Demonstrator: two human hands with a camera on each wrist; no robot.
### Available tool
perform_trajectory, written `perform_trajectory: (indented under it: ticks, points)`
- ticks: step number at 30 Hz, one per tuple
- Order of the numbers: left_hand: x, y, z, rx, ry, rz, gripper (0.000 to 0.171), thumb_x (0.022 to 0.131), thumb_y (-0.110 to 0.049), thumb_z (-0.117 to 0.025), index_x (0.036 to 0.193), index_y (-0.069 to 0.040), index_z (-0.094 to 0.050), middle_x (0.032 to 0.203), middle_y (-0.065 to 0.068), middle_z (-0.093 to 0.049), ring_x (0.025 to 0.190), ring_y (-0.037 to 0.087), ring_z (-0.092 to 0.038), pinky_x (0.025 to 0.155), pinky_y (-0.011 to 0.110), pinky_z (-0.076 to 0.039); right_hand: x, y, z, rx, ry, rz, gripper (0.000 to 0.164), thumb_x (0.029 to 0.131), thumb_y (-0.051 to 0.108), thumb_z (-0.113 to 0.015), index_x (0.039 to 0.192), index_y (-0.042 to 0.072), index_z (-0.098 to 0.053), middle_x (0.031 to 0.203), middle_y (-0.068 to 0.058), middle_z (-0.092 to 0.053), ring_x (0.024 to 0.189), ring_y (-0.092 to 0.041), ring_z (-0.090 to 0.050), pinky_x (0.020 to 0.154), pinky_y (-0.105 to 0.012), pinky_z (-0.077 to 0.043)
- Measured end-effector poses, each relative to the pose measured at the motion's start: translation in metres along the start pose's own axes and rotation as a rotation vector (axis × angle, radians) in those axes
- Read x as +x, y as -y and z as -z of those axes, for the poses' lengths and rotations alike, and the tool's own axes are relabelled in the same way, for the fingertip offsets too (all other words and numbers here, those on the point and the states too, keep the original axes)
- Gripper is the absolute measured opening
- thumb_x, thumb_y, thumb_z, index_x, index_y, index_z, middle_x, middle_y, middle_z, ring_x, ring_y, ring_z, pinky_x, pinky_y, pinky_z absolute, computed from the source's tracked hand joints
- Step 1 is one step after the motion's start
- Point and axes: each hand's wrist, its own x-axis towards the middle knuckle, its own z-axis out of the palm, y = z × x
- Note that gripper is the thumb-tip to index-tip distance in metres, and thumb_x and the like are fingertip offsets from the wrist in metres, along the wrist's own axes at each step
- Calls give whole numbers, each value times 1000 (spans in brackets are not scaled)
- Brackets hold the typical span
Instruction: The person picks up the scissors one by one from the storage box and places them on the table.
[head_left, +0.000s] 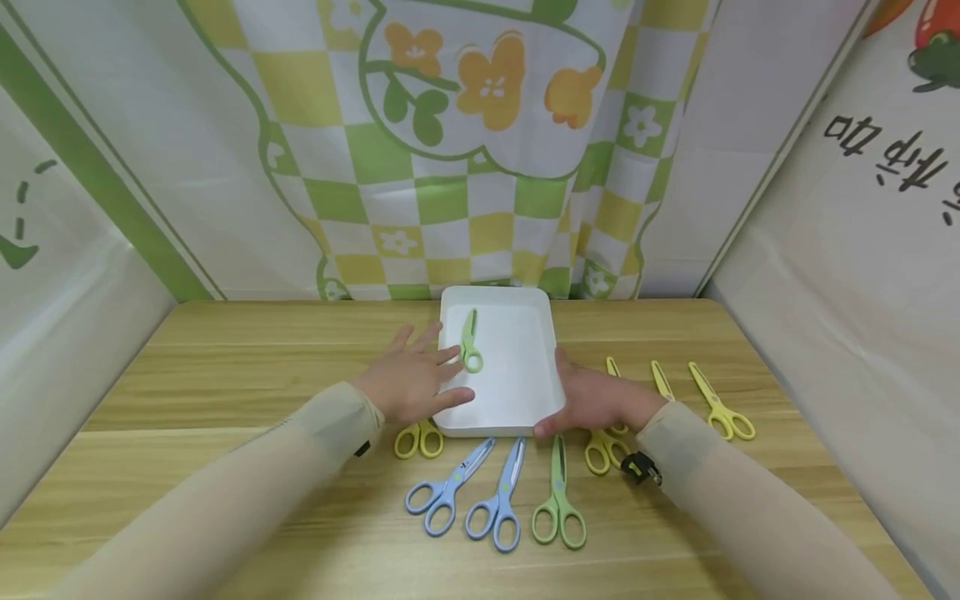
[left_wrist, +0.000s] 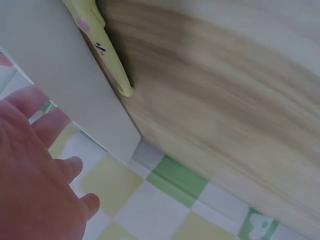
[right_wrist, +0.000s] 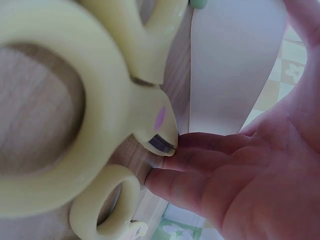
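A white tray (head_left: 517, 333) lies on the table with light green scissors (head_left: 470, 343) inside, near its left wall. My left hand (head_left: 411, 379) spreads its fingers over the tray's left edge, fingertips close to those scissors and holding nothing. Against the tray's right wall is my right hand (head_left: 596, 396), its thumb at the near right corner. In the right wrist view its extended fingers (right_wrist: 200, 155) reach down beside the wall, close to yellow scissors (right_wrist: 115, 115). Other yellow scissors (head_left: 420, 437) lie by the tray's left side, partly hidden by the left hand.
Two blue scissors (head_left: 450, 487) and green scissors (head_left: 558, 500) lie in front of the tray. More yellow scissors (head_left: 720, 404) are spread to the right, some partly behind the right arm. A checked curtain (head_left: 450, 200) hangs behind the wooden table (head_left: 285, 350).
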Motion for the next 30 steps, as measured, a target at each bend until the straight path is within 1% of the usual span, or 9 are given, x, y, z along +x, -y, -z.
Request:
perform_trajectory:
  ticks: [3,6,10,14,19,23,25,30]
  points:
    - [8,-2,1,5,51,20,80,98,-73,-15,149,-21,-50,158,2,-34,149,36,3,112,60,10,1,0,0,8,-1,6,142,74,56,-83,151,-8,18,158,-34,-2,142,-41,-25,113,-48,-25]
    - [13,-5,0,14,80,25,76,99,-71,-20,146,-21,-54,157,4,-35,149,37,1,112,60,9,1,0,-1,19,-3,6,143,74,56,-84,152,-6,18,159,-32,-1,143,-39,-24,113,-48,-25]
    - [18,-8,-4,28,88,22,73,100,-68,-25,139,-18,-61,156,4,-38,148,38,-5,113,62,5,1,0,-2,30,-5,10,143,74,55,-84,152,-6,18,159,-33,-1,143,-40,-24,113,-49,-25]
    - [21,-13,-6,27,96,27,73,100,-68,-25,136,-17,-64,156,2,-38,149,36,-8,113,63,3,1,-1,-2,25,-8,20,142,74,54,-84,152,-6,18,158,-33,-2,142,-40,-26,113,-48,-26]
    - [23,-22,0,23,115,25,75,99,-69,-27,139,-15,-62,155,1,-40,149,32,-11,114,62,0,1,-2,-3,26,-12,38,142,74,52,-85,151,-8,18,157,-35,-2,141,-41,-27,113,-49,-26]
    - [26,-27,1,29,138,11,78,99,-70,-24,142,-14,-58,155,0,-40,149,30,-13,114,61,-1,0,-2,-3,24,-12,29,141,75,53,-85,151,-7,18,158,-35,-4,141,-40,-28,112,-49,-27]
    - [27,-30,1,31,145,1,79,99,-71,-23,143,-14,-57,155,-2,-40,149,29,-14,114,60,-2,0,-1,-3,17,-11,40,140,76,52,-84,151,-8,17,157,-36,-5,140,-40,-29,112,-49,-28]
    - [29,-34,0,6,164,-7,81,98,-72,-21,143,-15,-57,157,-4,-38,150,27,-11,115,58,-2,1,-1,-1,-7,-6,60,137,78,52,-82,150,-12,15,156,-38,-8,139,-42,-31,111,-50,-30]
